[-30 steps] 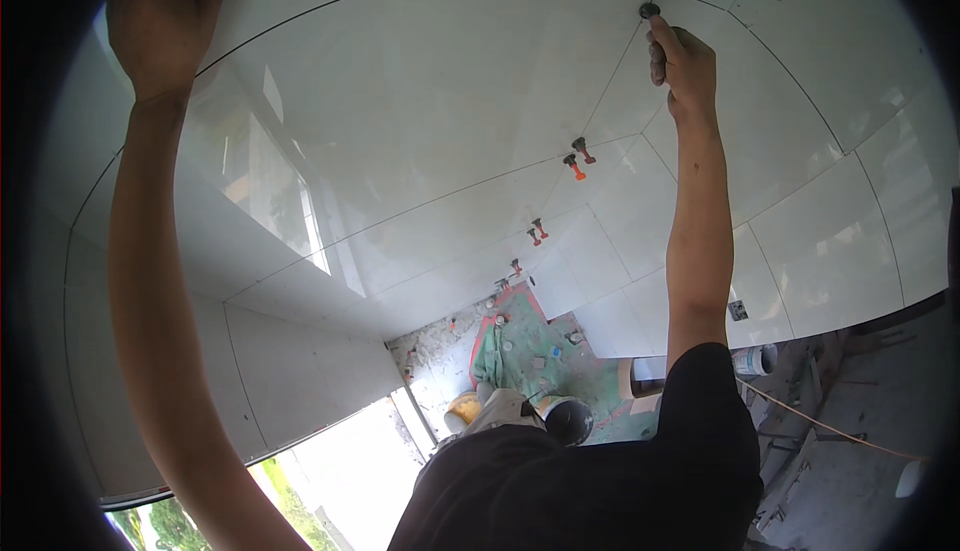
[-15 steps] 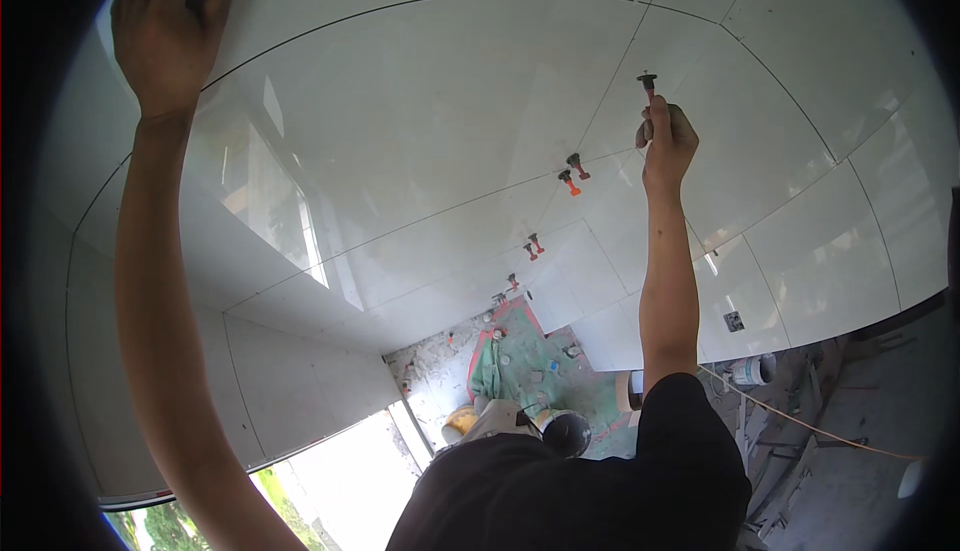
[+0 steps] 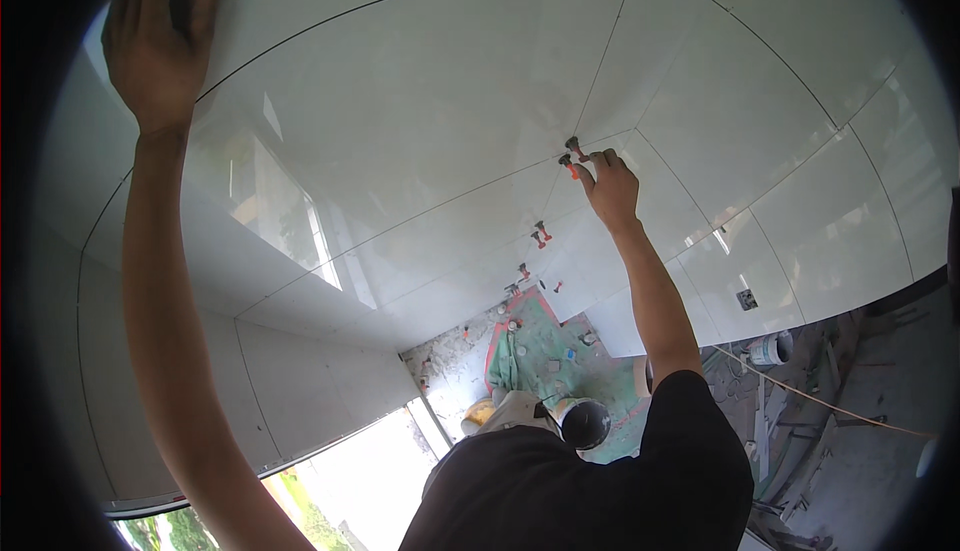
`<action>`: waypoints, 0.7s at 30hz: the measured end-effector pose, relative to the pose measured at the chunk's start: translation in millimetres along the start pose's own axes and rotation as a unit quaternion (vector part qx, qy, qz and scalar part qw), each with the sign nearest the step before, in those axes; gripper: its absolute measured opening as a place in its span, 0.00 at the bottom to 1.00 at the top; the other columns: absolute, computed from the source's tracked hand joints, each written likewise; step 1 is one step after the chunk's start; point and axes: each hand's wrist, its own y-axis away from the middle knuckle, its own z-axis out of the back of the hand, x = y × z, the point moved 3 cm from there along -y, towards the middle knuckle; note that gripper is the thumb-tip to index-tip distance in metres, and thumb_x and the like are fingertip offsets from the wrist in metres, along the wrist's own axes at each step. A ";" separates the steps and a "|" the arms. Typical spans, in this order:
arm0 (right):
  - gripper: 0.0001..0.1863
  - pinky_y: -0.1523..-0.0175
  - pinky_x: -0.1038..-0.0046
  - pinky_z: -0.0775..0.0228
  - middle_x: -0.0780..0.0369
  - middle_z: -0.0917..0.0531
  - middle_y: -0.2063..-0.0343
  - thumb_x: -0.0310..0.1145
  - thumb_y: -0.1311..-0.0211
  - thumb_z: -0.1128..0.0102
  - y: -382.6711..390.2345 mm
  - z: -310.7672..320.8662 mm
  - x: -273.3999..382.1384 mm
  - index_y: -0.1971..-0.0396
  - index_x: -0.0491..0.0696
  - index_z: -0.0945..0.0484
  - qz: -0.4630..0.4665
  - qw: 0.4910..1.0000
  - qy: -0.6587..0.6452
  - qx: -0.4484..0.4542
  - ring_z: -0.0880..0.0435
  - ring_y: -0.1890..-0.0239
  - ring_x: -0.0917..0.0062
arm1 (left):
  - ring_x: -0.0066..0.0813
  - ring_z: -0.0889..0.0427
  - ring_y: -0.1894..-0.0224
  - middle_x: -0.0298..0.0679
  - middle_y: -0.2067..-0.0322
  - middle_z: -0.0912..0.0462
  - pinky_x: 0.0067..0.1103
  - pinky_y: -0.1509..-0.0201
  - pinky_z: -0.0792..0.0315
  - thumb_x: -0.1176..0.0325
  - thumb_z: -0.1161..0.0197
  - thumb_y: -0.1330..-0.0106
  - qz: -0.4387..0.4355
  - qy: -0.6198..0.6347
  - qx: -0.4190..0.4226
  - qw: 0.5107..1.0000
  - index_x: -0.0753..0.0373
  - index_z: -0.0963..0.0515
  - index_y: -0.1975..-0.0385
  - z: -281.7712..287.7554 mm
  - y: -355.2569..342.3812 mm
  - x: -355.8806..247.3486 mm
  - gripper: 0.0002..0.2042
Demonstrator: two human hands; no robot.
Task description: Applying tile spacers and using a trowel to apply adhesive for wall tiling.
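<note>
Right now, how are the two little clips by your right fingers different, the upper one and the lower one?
The lower clip has a bright orange handle; the upper clip has a darker, reddish one. The upper clip sits slightly farther right in the picture than the lower clip. Both have dark round ends, both stick out from the pale wall, and the right grip is close to both.
</note>
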 end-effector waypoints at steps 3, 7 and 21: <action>0.16 0.64 0.63 0.18 0.60 0.20 0.69 0.44 0.28 0.28 2.0 -9.3 -2.3 0.69 0.48 0.20 0.054 0.997 0.047 0.002 0.14 0.67 0.66 | 0.71 0.33 0.23 0.59 0.27 0.25 0.59 0.24 0.37 0.48 0.53 0.17 0.046 0.132 0.051 0.989 0.61 0.22 0.40 -1.0 -6.0 -12.6 0.24; 0.15 0.67 0.64 0.20 0.61 0.22 0.73 0.40 0.27 0.31 -8.6 -16.4 -5.7 0.71 0.48 0.21 0.165 0.984 0.070 0.007 0.16 0.70 0.67 | 0.71 0.35 0.22 0.59 0.27 0.26 0.59 0.25 0.37 0.48 0.54 0.17 0.047 0.133 0.061 0.988 0.60 0.22 0.39 4.4 -9.8 -7.9 0.24; 0.16 0.79 0.71 0.32 0.65 0.21 0.80 0.36 0.19 0.42 11.1 -62.4 -16.0 0.72 0.48 0.23 -0.163 0.929 -0.334 -0.004 0.22 0.82 0.74 | 0.75 0.33 0.24 0.63 0.28 0.26 0.61 0.25 0.38 0.51 0.51 0.20 0.033 0.138 0.063 0.988 0.64 0.23 0.44 5.1 -0.4 -6.7 0.22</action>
